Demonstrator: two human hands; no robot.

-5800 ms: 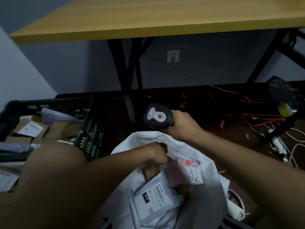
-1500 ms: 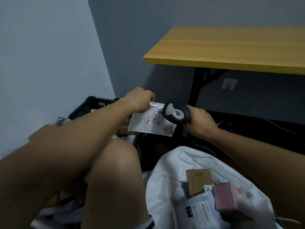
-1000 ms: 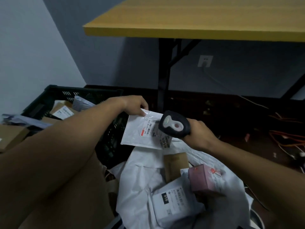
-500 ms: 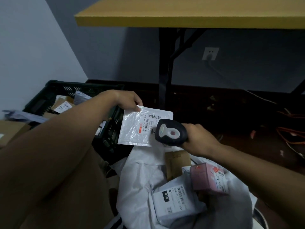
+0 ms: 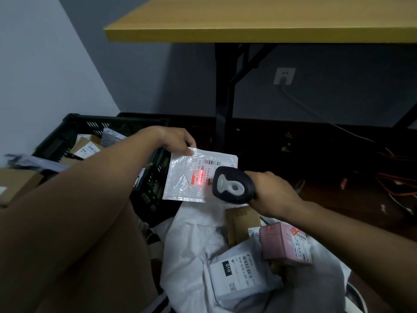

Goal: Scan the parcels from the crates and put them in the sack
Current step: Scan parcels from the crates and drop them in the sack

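Observation:
My left hand point(image 5: 174, 138) pinches the top left corner of a flat white plastic parcel point(image 5: 185, 179) and holds it up above the sack. My right hand point(image 5: 269, 192) grips a black handheld scanner point(image 5: 232, 185) aimed at the parcel's label, where a red light spot glows. Below lies the open white sack point(image 5: 189, 249) holding a brown box point(image 5: 242, 222), a pink box point(image 5: 285, 245) and a white labelled mailer point(image 5: 239, 274). At the left stands a black crate point(image 5: 90, 124) with several parcels inside.
A yellow-topped table point(image 5: 259, 19) on black legs point(image 5: 223, 98) stands ahead. A wall socket point(image 5: 283, 75) with a cable is behind it. Orange and white cables point(image 5: 397, 184) lie on the dark floor at right. A cardboard box point(image 5: 15, 184) sits at far left.
The scanner has shifted slightly and a red scan light now shows on the parcel's label. The left hand still holds the parcel in about the same place.

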